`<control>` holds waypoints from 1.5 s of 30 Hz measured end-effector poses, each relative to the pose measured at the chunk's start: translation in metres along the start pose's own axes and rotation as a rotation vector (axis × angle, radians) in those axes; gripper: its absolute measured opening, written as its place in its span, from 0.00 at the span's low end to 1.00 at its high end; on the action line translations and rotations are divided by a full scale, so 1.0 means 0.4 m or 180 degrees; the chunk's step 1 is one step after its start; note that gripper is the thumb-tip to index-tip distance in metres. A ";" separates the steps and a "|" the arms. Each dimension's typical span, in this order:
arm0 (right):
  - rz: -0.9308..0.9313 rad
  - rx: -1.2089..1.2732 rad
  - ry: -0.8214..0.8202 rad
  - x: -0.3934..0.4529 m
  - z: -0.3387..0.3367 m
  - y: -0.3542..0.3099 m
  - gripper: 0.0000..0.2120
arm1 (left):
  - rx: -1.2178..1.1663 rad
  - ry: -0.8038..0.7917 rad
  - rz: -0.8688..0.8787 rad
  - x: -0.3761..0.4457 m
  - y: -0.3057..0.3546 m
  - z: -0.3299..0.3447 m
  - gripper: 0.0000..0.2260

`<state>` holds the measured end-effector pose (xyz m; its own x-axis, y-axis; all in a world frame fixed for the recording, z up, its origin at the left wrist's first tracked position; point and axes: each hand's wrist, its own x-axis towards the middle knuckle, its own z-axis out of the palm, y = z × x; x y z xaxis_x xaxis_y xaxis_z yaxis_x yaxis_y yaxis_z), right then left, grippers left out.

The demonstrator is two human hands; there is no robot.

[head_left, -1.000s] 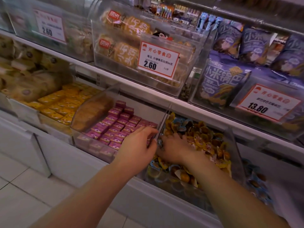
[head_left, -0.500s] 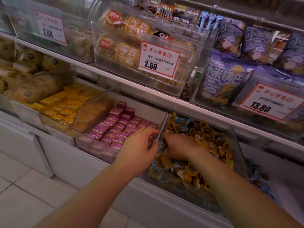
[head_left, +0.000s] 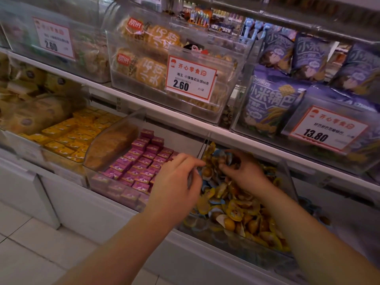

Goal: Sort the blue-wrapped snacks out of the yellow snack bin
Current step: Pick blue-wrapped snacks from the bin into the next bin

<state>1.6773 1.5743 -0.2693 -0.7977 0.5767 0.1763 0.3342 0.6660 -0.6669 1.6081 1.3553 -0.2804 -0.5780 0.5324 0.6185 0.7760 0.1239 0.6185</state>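
Picking blue wraps from the yellow bin.

From the head view, my right hand [head_left: 244, 171] pinched a snack [head_left: 223, 159] over the bin [head_left: 285, 169]; my left hand [head_left: 174, 182], fingers loosely curled, held nothing I could see. Best to lift clear, one at a time. Small, crinkly blue snacks [head_left: 217, 200] lay mixed among yellow ones.

Yellow snack bin [head_left: 286, 173]: clear plastic, lower shelf, between the pink-box bin on its left and another clear bin on its right. Filled with a loose heap of small yellow-wrapped snacks [head_left: 242, 212], lying at all angles, heaped to the front wall. Blue-wrapped snacks [head_left: 216, 200]: several mixed into the heap, mostly along the left side and toward the back, partly buried under yellow ones; only edges and patches of blue wrapper show. Exact count cannot be told.
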 end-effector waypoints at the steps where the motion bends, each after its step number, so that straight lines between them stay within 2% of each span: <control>1: 0.0106 0.0143 0.0077 -0.006 -0.026 0.004 0.17 | -0.0048 0.0007 0.0092 -0.002 0.015 0.010 0.10; 3: 0.0383 0.0179 0.0257 -0.034 -0.077 0.010 0.19 | -0.0204 -0.0111 0.0205 -0.010 0.044 0.041 0.10; 5: 0.0526 0.0437 0.0435 -0.079 -0.111 0.016 0.17 | -0.0308 -0.0366 0.0210 -0.016 0.066 0.085 0.12; 7: 0.0621 0.1063 0.0518 -0.127 -0.128 0.020 0.09 | -0.0314 -0.0648 0.0164 -0.020 0.078 0.134 0.13; 12: 0.1207 0.3282 0.0597 -0.229 -0.178 0.025 0.09 | -0.0065 -0.1202 0.0072 -0.009 0.057 0.211 0.18; 16: 0.1398 0.4285 0.0190 -0.301 -0.260 0.051 0.12 | -0.0043 -0.1513 -0.0070 0.007 0.031 0.221 0.17; 18: 0.1413 0.4532 0.0198 -0.316 -0.293 0.075 0.12 | 0.0034 -0.1584 -0.0033 0.005 0.026 0.218 0.17; 21: 0.1524 0.4178 0.0587 -0.326 -0.322 0.125 0.10 | 0.0162 -0.1614 -0.0010 -0.001 0.031 0.208 0.16; 22: 0.1555 0.3698 0.0808 -0.332 -0.331 0.156 0.08 | 0.0210 -0.1587 -0.0065 0.000 0.033 0.206 0.15; 24: 0.1540 0.2033 0.1024 -0.350 -0.358 0.228 0.04 | 0.0348 -0.1522 -0.0271 0.002 0.033 0.205 0.13; 26: 0.1501 0.0716 0.0656 -0.367 -0.392 0.297 0.04 | 0.0512 -0.1521 -0.0453 0.005 0.030 0.207 0.13; 28: 0.1628 0.0168 0.0176 -0.380 -0.414 0.349 0.09 | 0.0635 -0.1620 -0.0562 0.007 0.030 0.213 0.12; 30: 0.1713 0.0080 0.0208 -0.385 -0.420 0.373 0.14 | 0.0783 -0.1699 -0.0613 0.010 0.030 0.221 0.11; 32: 0.1572 0.0292 0.0732 -0.369 -0.415 0.375 0.13 | 0.0898 -0.1783 -0.0615 0.013 0.027 0.224 0.11; 35: 0.1128 0.0641 0.1408 -0.337 -0.385 0.341 0.10 | 0.0821 -0.1839 -0.0530 0.018 0.021 0.216 0.09; 37: 0.0666 0.0696 0.1555 -0.326 -0.350 0.296 0.13 | 0.0570 -0.1574 -0.0608 0.021 0.021 0.202 0.11; 42: -0.0530 0.0296 0.1321 -0.323 -0.240 0.143 0.08 | -0.0307 -0.0818 -0.0456 0.019 0.057 0.149 0.13; 45: -0.1104 -0.0037 0.0797 -0.312 -0.168 0.058 0.10 | -0.0510 -0.0332 -0.0257 0.019 0.073 0.094 0.11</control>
<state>1.8183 1.5498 -0.2580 -0.7177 0.4138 0.5600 0.0745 0.8453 -0.5291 1.6360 1.3943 -0.2759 -0.6008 0.6109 0.5155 0.6733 0.0392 0.7383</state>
